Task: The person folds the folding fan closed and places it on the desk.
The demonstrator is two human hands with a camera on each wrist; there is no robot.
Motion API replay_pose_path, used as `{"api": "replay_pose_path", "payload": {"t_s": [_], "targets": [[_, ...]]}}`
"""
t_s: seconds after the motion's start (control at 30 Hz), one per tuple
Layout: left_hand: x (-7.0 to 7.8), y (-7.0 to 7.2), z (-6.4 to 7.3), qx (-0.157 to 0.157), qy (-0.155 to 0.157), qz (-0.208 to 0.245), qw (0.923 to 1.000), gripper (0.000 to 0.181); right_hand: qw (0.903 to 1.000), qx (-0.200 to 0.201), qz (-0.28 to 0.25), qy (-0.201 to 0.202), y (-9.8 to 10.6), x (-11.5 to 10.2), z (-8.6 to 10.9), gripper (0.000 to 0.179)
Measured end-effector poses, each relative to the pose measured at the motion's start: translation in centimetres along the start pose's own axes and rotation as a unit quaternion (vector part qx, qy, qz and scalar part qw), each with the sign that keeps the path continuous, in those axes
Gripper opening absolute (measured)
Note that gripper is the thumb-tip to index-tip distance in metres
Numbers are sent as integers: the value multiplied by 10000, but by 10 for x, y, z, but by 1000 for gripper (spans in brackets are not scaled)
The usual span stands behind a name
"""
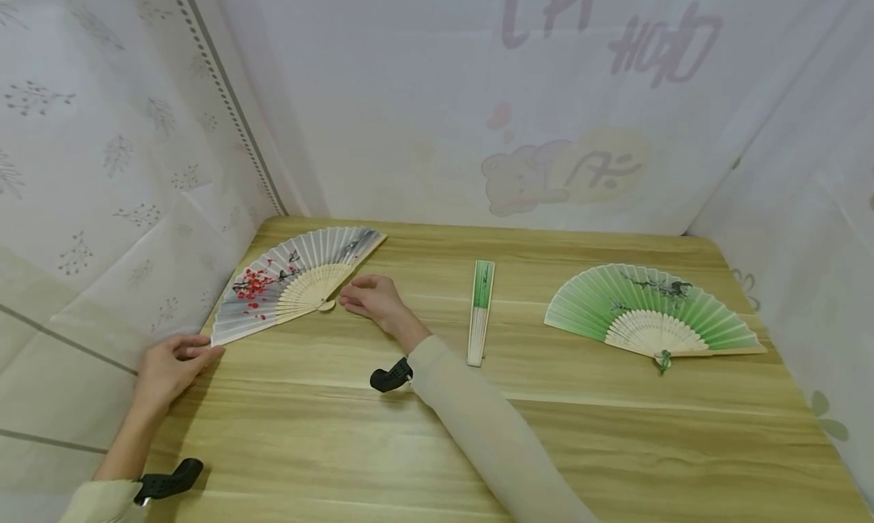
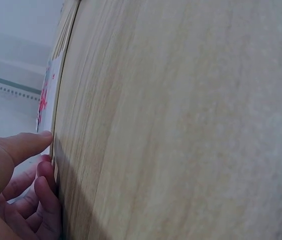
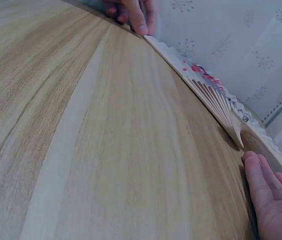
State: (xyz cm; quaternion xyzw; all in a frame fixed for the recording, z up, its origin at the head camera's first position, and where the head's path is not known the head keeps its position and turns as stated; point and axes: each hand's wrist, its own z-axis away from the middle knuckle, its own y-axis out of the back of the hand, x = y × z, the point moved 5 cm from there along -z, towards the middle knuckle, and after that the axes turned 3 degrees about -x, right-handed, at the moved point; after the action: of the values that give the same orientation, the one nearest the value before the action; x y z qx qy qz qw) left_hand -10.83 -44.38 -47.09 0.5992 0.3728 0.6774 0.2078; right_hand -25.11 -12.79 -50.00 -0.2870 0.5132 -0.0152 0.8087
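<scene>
The left hand pinches one spread grey-white, red-blossomed fan, leftmost on the wood-grain tabletop; the right hand lies relaxed near its pivot. Rightward: one folded green-and-cream fan, one spread green fan.

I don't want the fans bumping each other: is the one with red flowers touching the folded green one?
Apart. The head view shows the right hand and bare tabletop between the red-flowered fan and the folded green fan.
</scene>
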Motion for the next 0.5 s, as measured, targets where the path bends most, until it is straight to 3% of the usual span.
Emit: {"api": "replay_pose_path", "payload": {"t_s": [0.23,0.5], "targets": [[0,0,-1,20,67,-148,9999,47,9999,49,56,108,-7,1,-1,35],[1,-1,-1,2,153,-9,9999,48,9997,210,-14,145,-9,3,-3,35]]}}
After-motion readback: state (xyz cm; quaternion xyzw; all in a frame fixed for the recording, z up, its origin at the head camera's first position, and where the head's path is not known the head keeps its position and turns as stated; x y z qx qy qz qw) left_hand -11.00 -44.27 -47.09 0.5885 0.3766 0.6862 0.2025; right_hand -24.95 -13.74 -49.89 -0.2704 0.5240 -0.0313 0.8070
